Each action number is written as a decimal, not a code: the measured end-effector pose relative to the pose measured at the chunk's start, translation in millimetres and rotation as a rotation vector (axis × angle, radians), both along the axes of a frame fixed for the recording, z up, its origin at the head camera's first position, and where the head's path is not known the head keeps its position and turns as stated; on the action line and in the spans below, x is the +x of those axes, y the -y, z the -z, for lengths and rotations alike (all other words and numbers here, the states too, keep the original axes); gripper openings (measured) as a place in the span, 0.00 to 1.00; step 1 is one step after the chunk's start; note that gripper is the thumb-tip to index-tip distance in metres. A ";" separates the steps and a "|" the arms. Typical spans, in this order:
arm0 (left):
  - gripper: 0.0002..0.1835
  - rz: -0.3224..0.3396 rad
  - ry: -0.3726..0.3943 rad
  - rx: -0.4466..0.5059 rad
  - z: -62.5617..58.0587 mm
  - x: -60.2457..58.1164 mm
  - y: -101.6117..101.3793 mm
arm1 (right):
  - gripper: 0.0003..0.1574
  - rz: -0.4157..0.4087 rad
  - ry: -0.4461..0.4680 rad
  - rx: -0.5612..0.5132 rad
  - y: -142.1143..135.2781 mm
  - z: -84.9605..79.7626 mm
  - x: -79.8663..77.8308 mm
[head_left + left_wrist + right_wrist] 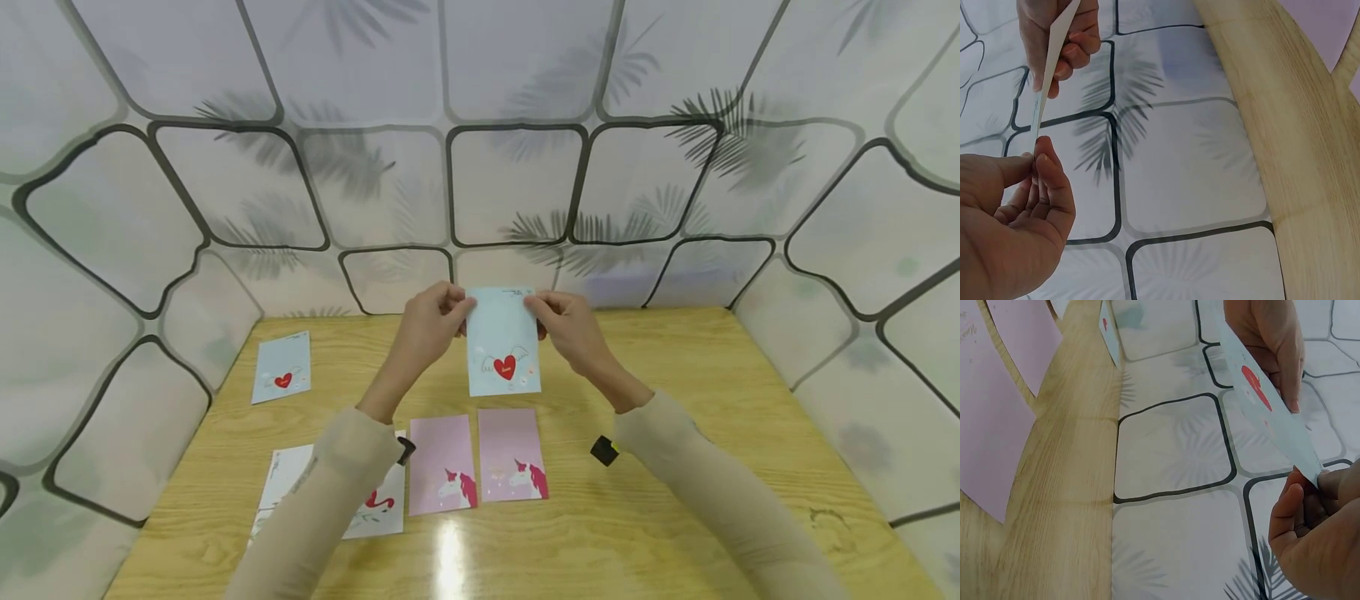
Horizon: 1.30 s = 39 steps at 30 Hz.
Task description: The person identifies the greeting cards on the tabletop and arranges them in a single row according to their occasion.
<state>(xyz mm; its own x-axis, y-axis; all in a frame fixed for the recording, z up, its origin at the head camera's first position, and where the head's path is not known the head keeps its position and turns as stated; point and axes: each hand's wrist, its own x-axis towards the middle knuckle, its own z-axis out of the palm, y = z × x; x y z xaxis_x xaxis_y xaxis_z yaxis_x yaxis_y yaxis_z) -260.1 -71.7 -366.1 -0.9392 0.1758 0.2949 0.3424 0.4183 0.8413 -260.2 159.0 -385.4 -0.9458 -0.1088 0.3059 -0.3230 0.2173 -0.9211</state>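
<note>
A light blue card (501,333) with a red winged heart is held up over the back of the table. My left hand (430,323) pinches its upper left corner between thumb and fingers. At the upper right corner, my right hand (572,329) pinches it the same way. Seen nearly edge-on in the left wrist view, the card (1054,56) spans both hands. The right wrist view shows its heart side, with the card's (1272,419) corner between the right thumb and fingers.
Another blue heart card (282,367) lies at the table's back left. Two pink unicorn cards (442,462) (513,454) lie side by side in front. White cards (382,500) are partly hidden under the left sleeve. A small black object (604,451) is near the right sleeve. A patterned wall backs the wooden table (675,533).
</note>
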 end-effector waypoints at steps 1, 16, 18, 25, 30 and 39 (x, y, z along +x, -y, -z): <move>0.08 0.002 0.006 0.005 0.3 1.8 -1.4 | 0.18 0.003 0.001 0.007 -1.9 0.4 2.8; 0.05 0.080 0.061 0.056 16.8 27.8 -22.8 | 0.12 -0.012 -0.058 0.013 -30.9 18.2 31.9; 0.05 0.083 0.065 0.057 18.8 30.6 -25.6 | 0.12 -0.010 -0.045 0.015 -33.4 19.4 36.9; 0.08 0.110 0.086 0.103 24.0 40.7 -34.6 | 0.13 0.018 -0.010 0.045 -41.3 24.5 49.7; 0.11 0.124 0.100 0.125 30.0 46.1 -40.6 | 0.14 0.038 0.005 0.058 -46.3 28.9 56.8; 0.07 0.143 0.095 0.116 46.2 48.6 -54.5 | 0.14 0.090 0.031 0.092 -59.4 42.3 63.1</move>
<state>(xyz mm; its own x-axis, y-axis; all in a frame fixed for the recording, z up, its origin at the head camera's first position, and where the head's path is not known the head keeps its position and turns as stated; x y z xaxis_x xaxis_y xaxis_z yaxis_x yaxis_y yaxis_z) -211.5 -17.2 -412.3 -0.9317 0.2793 0.2324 0.3083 0.2693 0.9124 -197.1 218.5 -427.7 -0.9617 -0.0493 0.2695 -0.2705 0.3280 -0.9051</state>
